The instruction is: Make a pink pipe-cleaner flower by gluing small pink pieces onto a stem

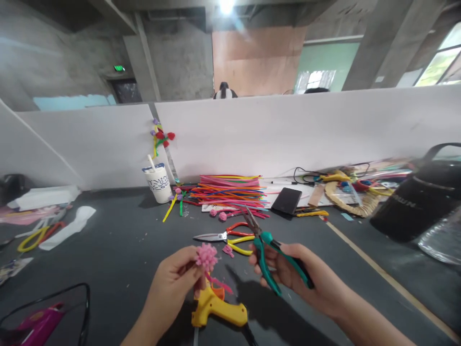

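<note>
Between the thumb and fingers of my left hand [177, 276] is a pink pipe-cleaner flower [206, 257]. A darker pink pipe cleaner [220, 283] trails down to its right; whether it joins the flower I cannot tell. My right hand [288, 269] grips teal-handled needle-nose pliers [264, 245], their jaws pointing up and left. Just below the flower lies a yellow hot glue gun [221, 307]. Beyond the hands, scissors [226, 237] with red and yellow handles lie on the dark table, beside a small pink piece [228, 250].
Many colored pipe cleaners [230, 192] are heaped at the back, near a white cup [158, 183] and a black phone-like slab [287, 200]. A large black bottle [419, 197] stands right. Far left lie other scissors [39, 236]; a magenta tool [39, 327] with a cord sits front left.
</note>
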`<state>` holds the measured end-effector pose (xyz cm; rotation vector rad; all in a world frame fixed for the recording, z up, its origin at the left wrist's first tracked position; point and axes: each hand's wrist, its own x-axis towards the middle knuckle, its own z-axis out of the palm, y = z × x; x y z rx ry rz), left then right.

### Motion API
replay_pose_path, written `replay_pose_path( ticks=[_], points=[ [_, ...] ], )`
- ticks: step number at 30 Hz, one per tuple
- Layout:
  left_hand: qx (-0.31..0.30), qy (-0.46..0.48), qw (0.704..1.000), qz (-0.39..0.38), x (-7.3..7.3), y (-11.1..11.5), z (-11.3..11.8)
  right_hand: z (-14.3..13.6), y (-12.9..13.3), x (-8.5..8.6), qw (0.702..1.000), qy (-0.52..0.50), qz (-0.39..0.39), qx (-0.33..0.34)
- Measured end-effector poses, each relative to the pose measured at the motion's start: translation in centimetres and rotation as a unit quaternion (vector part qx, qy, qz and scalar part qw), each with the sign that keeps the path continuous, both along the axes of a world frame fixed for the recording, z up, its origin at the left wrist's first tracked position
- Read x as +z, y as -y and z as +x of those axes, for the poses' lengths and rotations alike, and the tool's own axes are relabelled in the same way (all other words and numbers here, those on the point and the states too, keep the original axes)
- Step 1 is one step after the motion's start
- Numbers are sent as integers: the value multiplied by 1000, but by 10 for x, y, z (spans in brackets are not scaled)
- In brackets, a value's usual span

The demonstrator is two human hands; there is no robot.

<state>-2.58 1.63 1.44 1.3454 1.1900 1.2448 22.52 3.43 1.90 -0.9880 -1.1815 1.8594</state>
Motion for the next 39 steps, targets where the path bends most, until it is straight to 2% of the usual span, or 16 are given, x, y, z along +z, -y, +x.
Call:
replay_pose_path(
  ticks=[2, 5, 7, 10, 13, 16, 19, 22, 24, 29, 36, 39],
  points=[
    [11, -66, 995, 77, 3, 4, 3, -13, -1, 15, 999, -10, 40, 18],
    [-22, -128, 978, 163, 11, 7, 4, -35, 3, 36, 986, 59, 154, 35],
    [-37, -127, 975, 180, 15, 7, 4, -47, 8, 45, 976, 74, 205, 29],
    [-39, -103, 979, 174, 19, 8, 5, -58, 16, 50, 967, 75, 243, 29],
    [-40, -82, 984, 152, 17, 10, 9, -61, 20, 45, 958, 85, 273, 20],
    [-25, -44, 993, 105, 12, 17, 19, -61, 21, 38, 948, 111, 296, -18],
    [35, 72, 997, 12, 11, 25, 30, -61, 19, 33, 947, 124, 292, -53],
    [1, 193, 979, -72, 15, 29, 37, -61, 16, 33, 947, 130, 287, -62],
    [-18, 227, 968, -102, 18, 28, 38, -60, 14, 34, 949, 138, 277, -56],
    [-69, 255, 955, -137, 20, 16, 35, -56, 11, 31, 950, 151, 266, -63],
    [-33, 211, 962, -168, 18, 16, 27, -48, 4, 37, 960, 152, 223, -72],
    [-32, 188, 963, -191, 15, 17, 27, -50, 3, 37, 969, 141, 194, -53]
  ],
)
